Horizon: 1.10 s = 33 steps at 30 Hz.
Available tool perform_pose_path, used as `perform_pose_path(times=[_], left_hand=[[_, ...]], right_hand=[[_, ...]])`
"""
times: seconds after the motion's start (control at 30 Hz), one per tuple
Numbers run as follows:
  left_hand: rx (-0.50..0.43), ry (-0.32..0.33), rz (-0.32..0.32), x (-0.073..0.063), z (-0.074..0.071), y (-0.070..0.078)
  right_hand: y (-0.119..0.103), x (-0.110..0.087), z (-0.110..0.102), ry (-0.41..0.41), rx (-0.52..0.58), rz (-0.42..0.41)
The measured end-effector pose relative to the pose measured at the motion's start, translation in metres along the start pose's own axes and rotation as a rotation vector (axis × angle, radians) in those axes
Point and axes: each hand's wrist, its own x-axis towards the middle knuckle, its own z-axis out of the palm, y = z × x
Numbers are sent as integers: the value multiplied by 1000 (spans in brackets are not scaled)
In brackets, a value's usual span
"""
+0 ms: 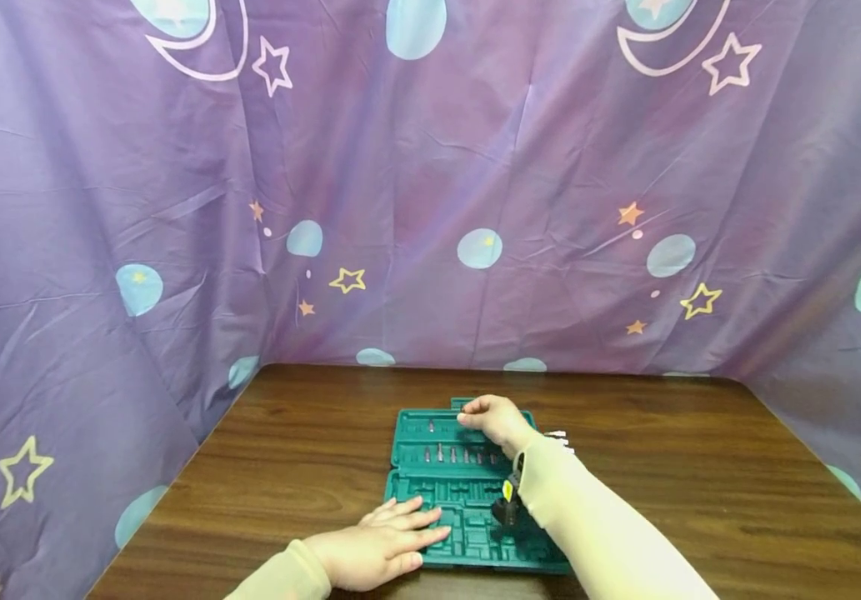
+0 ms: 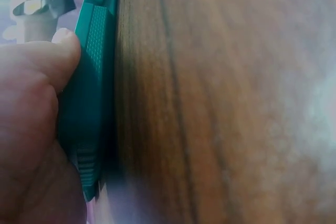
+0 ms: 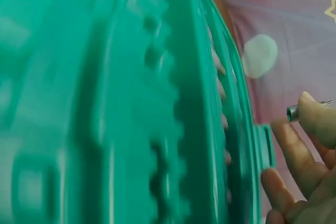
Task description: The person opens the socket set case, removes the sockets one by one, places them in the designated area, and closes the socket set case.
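Observation:
An opened green tool case (image 1: 468,546) lies on the table, its hinged halves spread flat. Several small bits (image 1: 440,452) stand in a row in the far half, and one more sits in the row behind. My left hand (image 1: 373,550) rests with spread fingers on the near left corner of the case; the left wrist view shows its thumb against the case's side wall (image 2: 92,98). Above the far edge, my right hand (image 1: 499,423) pinches a small metal bit (image 3: 293,113) with a hollow end between thumb and finger. The near half's moulded slots look bare where visible.
White-tipped pieces (image 1: 561,440) lie just right of the case, partly hidden by the right forearm. The brown wooden table (image 1: 310,433) extends around the case. A purple curtain (image 1: 400,167) with stars and moons hangs behind and on both sides.

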Motion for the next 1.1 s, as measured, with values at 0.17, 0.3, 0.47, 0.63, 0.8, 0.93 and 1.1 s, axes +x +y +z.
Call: perform_pose_path(times=[0.17, 0.3, 0.47, 0.63, 0.8, 0.93, 1.1], left_hand=[[-15, -2, -3, 0, 0, -1], [-15, 4, -5, 0, 0, -2], [-28, 3, -12, 0, 0, 0], [-46, -7, -22, -1, -2, 2], [-35, -2, -19, -1, 0, 0], [-3, 15, -5, -1, 2, -1], [5, 19, -2, 0, 2, 0]], right_hand=[[8, -4, -25, -9, -37, -39], [17, -7, -44, -6, -20, -68], [28, -12, -66, -3, -30, -109], [39, -20, -86, -10, -67, -136], [51, -27, -104, -27, -117, -135], [60, -35, -116, -29, -192, -149], [72, -44, -127, -31, -295, -167]])
